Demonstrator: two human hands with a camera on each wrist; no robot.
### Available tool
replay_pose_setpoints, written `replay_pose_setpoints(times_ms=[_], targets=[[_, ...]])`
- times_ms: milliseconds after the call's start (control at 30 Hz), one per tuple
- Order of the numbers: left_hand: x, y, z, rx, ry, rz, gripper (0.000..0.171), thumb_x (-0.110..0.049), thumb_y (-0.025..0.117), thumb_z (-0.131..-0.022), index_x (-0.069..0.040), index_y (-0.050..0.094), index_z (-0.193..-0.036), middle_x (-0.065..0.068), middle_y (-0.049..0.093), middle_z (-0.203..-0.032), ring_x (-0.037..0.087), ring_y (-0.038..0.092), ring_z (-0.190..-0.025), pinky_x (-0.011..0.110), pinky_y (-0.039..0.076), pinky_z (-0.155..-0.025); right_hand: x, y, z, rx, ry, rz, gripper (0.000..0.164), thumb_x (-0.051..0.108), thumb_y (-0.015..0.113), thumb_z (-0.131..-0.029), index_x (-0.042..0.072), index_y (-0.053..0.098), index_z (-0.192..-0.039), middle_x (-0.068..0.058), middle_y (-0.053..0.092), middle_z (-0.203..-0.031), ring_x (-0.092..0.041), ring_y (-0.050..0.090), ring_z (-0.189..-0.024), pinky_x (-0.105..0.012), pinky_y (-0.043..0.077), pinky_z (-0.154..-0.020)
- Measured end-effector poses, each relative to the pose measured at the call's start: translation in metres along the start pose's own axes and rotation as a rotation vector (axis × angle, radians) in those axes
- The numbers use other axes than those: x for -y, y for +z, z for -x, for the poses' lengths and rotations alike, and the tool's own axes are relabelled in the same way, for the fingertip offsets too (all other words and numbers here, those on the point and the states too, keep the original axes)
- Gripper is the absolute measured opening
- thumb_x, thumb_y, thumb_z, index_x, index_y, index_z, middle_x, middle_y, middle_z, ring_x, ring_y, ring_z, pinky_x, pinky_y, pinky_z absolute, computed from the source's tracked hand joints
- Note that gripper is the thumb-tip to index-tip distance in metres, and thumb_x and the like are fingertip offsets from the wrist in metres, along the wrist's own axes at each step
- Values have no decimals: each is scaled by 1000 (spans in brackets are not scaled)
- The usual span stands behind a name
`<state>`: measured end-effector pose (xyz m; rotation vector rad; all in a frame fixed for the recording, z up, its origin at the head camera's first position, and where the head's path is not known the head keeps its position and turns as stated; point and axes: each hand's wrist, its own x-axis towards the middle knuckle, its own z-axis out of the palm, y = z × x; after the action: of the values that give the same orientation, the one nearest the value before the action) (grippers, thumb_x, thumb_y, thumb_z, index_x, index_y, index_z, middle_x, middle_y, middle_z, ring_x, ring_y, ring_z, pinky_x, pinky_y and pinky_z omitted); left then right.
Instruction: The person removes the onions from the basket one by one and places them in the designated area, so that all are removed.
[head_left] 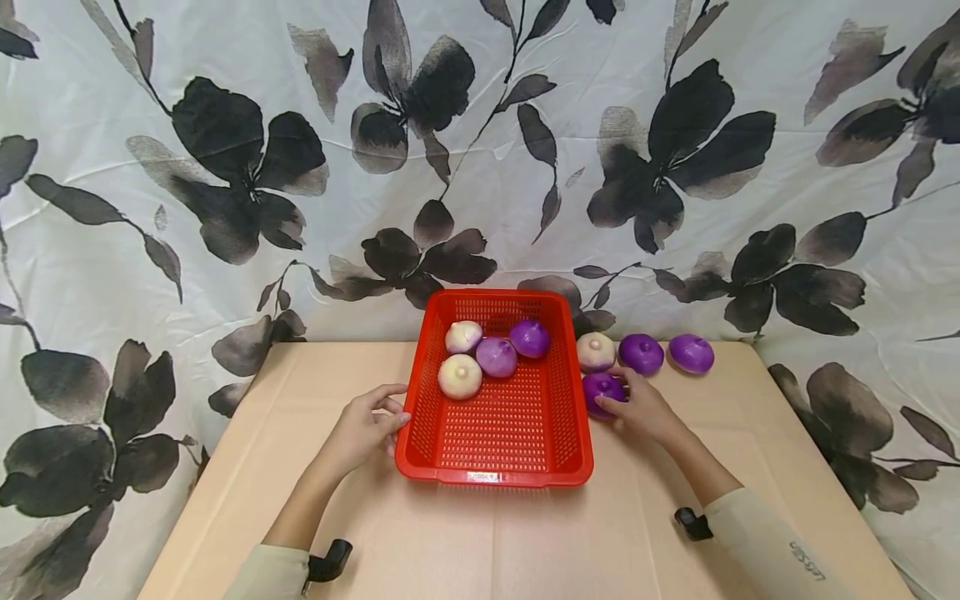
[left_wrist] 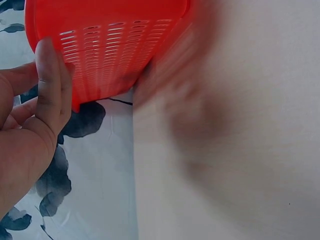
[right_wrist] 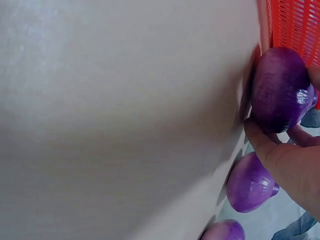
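Note:
A red slotted basket (head_left: 495, 477) stands mid-table and holds two pale onions (head_left: 460, 376) and two purple ones (head_left: 529, 338). My left hand (head_left: 372, 421) rests against the basket's left wall. In the left wrist view its fingers (left_wrist: 49, 85) lie flat along the outside of the basket (left_wrist: 115, 45). Just right of the basket, my right hand (head_left: 621, 402) grips a purple onion (head_left: 600, 387) that sits on the table. In the right wrist view the thumb (right_wrist: 280, 152) and fingers curl round that onion (right_wrist: 280, 90) beside the basket's wall (right_wrist: 295, 25).
Behind my right hand lie a pale onion (head_left: 596, 351) and two more purple onions (head_left: 641, 353) (head_left: 691, 352), near the table's back edge. The tan table (head_left: 487, 550) is backed by a floral curtain (head_left: 225, 167), which also hangs down both sides.

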<state>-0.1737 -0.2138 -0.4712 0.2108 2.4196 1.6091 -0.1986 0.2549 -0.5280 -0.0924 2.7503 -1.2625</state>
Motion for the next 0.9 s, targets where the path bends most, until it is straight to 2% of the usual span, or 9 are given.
replay_pose_setpoints(times_ms=[367, 900], targets=[[-1, 1, 0, -3, -8, -9, 50, 1, 70, -95, 2, 54, -143, 19, 65, -99, 17, 63, -56, 31, 60, -51, -4, 1, 3, 0, 5, -29, 68, 26, 70, -99, -5, 38, -149, -36, 53, -141, -51, 54, -129, -62, 47, -109], [-1, 1, 0, -4, -1, -5, 51, 0, 71, -95, 2, 54, -143, 19, 65, -99, 20, 63, -56, 32, 60, -50, -2, 0, 5, -6, -1, -41, 73, 27, 71, -99, -8, 35, -152, -37, 51, -143, -52, 54, -129, -63, 47, -109]])
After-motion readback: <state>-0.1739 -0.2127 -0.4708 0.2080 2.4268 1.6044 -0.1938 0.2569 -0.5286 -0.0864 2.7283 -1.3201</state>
